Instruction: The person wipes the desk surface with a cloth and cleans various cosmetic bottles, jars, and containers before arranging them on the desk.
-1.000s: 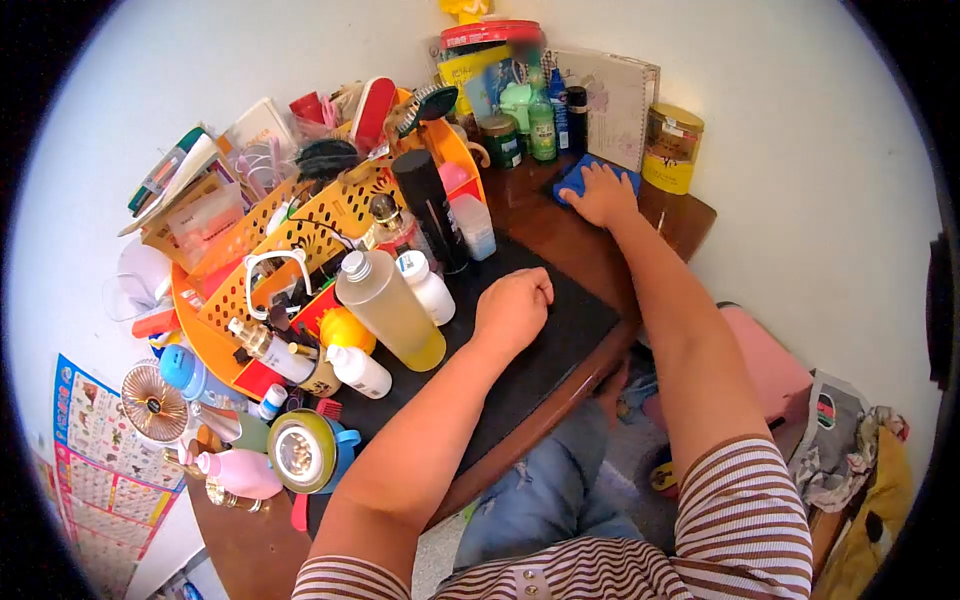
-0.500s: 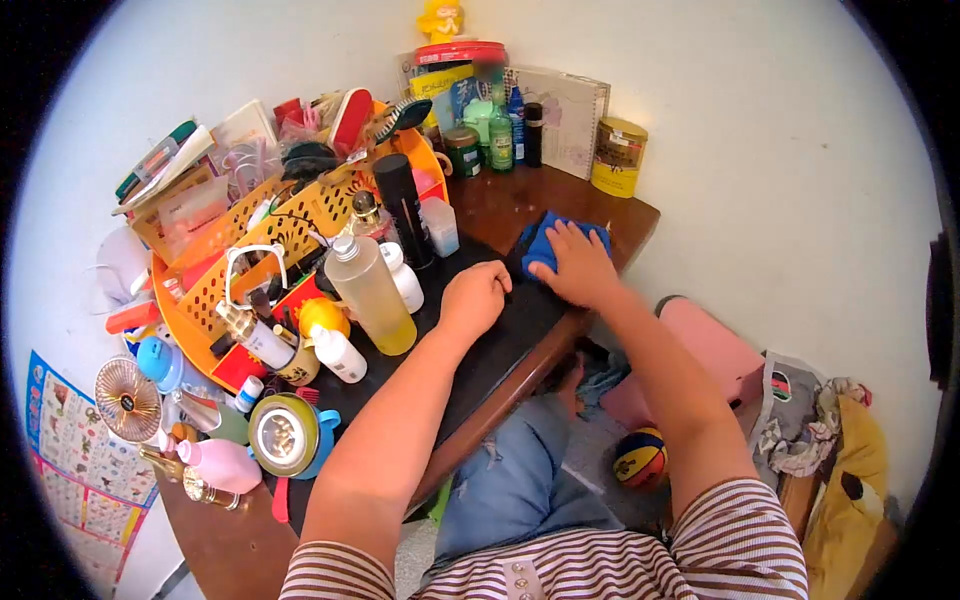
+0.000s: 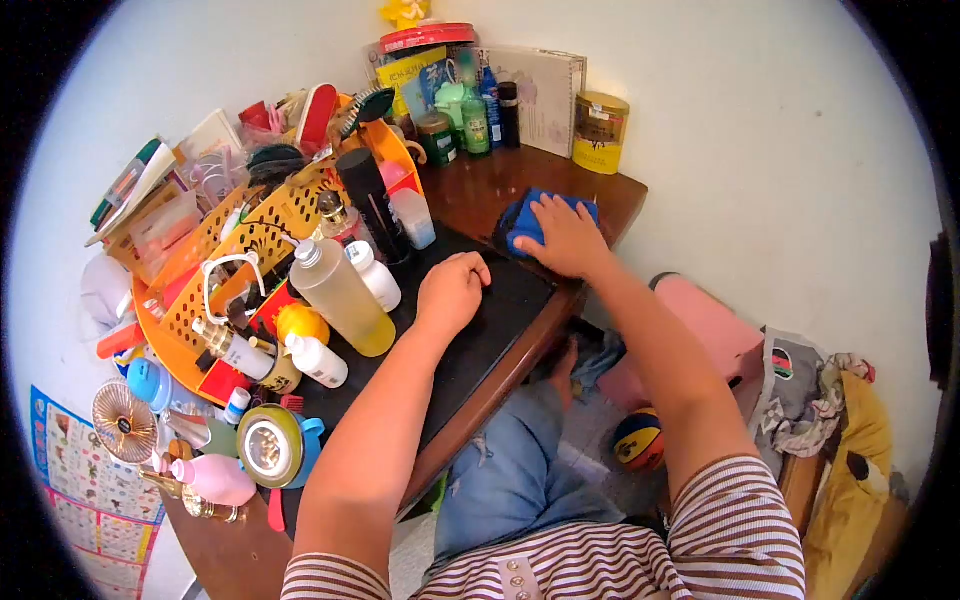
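My right hand lies spread on a folded blue cloth, pressing it to the brown desk near the right edge of the black mat. Fingers curled, my left hand rests on the mat; nothing shows in it. Left of that hand stand a tall bottle of yellowish liquid, a white bottle and a black spray can.
An orange perforated organizer full of small items fills the desk's left side. At the back are green bottles, a spiral notebook and a yellow tin. Below right are a pink bin and a ball.
My right hand and the blue cloth have moved from near the notebook and tin toward the desk's front edge. My left hand stays curled on the mat. The camera view has shifted.
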The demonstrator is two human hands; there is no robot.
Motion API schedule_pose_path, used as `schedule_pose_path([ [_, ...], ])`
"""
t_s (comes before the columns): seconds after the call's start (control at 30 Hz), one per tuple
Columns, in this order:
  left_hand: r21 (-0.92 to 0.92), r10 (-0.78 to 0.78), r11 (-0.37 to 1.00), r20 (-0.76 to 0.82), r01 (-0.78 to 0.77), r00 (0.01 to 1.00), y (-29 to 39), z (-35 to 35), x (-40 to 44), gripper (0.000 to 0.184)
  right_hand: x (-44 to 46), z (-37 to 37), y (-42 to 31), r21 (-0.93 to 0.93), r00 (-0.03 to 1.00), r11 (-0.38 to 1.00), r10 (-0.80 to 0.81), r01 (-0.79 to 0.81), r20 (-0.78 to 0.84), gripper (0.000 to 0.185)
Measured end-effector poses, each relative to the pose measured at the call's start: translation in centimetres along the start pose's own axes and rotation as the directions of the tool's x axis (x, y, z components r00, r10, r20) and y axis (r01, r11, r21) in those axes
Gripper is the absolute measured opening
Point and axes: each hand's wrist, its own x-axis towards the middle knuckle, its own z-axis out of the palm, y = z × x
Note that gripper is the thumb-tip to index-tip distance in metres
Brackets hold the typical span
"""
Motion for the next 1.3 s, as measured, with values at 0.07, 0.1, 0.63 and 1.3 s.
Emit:
schedule_pose_path([
  [0.07, 0.01, -0.034, 0.999, 0.023, 0.034, 0.999, 0.3, -0.2, 0.1, 0.013, 2.2, 0.3, 0.9, -0.002, 0.999, 0.999, 0.038, -0.038, 0.034, 0.09],
  [0.1, 0.014, -0.039, 0.999, 0.027, 0.038, 0.999, 0.3, -0.2, 0.2, 0.013, 3.3, 0.6, 1.4, 0.004, 0.999, 0.999, 0.037, -0.038, 0.038, 0.09],
  [0.63, 0.016, -0.053, 0.998, 0.023, 0.053, 0.998, 0.1, 0.3, 0.7, 0.016, 12.9, 2.8, 5.4, -0.043, 0.976, 0.977, 0.209, -0.207, 0.064, 0.088],
  [1.3, 0.032, 0.018, 0.999, -0.023, -0.017, 1.0, -0.5, 0.5, 0.4, 0.015, -5.2, -1.1, -2.7, -0.039, 0.997, 0.999, 0.013, -0.016, -0.073, 0.078],
])
